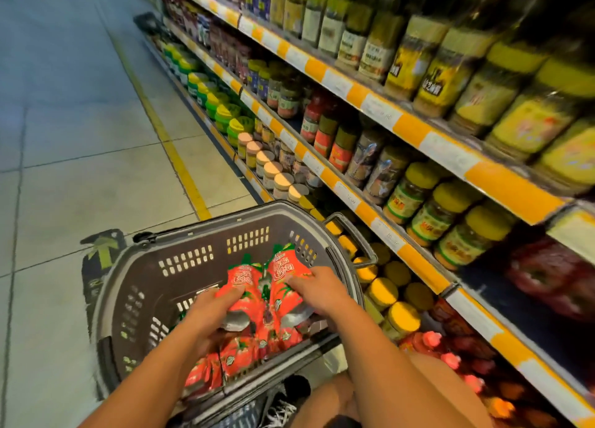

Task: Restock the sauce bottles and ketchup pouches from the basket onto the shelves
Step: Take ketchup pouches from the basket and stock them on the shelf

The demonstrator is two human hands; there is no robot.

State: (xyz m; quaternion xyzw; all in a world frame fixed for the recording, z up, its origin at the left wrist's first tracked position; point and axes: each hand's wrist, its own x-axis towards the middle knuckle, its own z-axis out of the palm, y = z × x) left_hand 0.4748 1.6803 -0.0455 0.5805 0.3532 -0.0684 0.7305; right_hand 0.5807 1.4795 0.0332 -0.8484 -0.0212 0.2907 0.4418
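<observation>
A dark grey plastic basket (193, 254) stands on the floor in front of me, with several red ketchup pouches (238, 353) inside. My left hand (209, 308) grips one raised red pouch (240, 278) from the left. My right hand (317, 287) grips a second raised pouch (283, 268) from the right. Both pouches are held side by side above the pile. Red-capped sauce bottles (431, 339) stand on the bottom shelf at the right. A dark open stretch of shelf (502, 299) lies beside red pouches (547, 276) at the far right.
Shelves with orange-and-white price strips (380, 105) run along the right, packed with yellow-lidded jars (450, 208) and green-lidded jars (222, 112). Yellow-capped jars (396, 315) crowd the lowest shelf next to the basket. A tiled aisle floor with a yellow line (180, 167) extends left.
</observation>
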